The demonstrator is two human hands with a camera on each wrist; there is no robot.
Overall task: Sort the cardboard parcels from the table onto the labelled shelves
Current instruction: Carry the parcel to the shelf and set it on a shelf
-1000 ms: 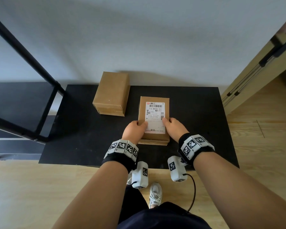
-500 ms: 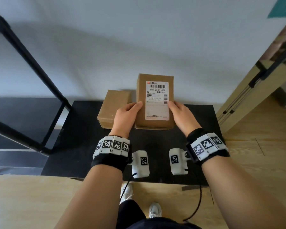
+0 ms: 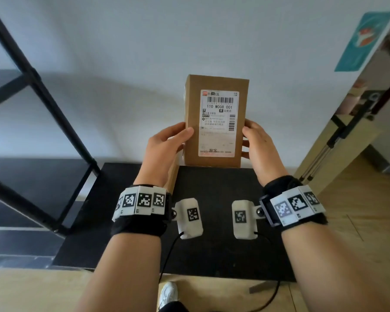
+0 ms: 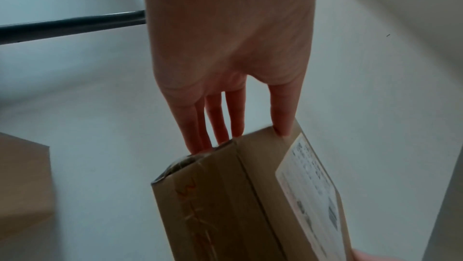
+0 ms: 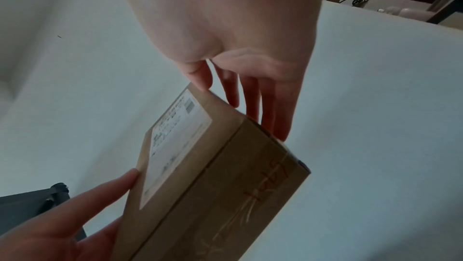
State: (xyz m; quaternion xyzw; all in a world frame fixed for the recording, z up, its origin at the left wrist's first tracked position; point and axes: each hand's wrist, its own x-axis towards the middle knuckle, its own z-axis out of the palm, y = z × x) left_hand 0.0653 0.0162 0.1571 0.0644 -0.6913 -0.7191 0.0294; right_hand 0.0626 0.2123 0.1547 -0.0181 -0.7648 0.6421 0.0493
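Clearly the parcel (image 3: 215, 120) is held up off the desk (image 3: 212, 248), upright, with its white shipping label (image 3: 218, 123) facing the person, most likely so the code on it can be read before a shelf is chosen. It hangs in the air in front of the wall, above the desk's far edge. The left hand (image 3: 164, 149) grips its left side: the thumb lies on the label face near the edge, and the wrist view shows straight fingers (image 4: 218, 124) reaching behind the back. The right hand (image 3: 257, 145) mirrors this on the right side, thumb at the front edge, fingers (image 5: 275, 110) laid along the rear face. So both hands are partly open, clamping the parcel between thumb and fingers rather than wrapping it. A second parcel (image 4: 23, 186) stays on the desk, mostly hidden behind the left wrist in the head view. The black shelf frame (image 3: 43, 91) stands to the left, well apart from the held parcel; its labels are not visible.
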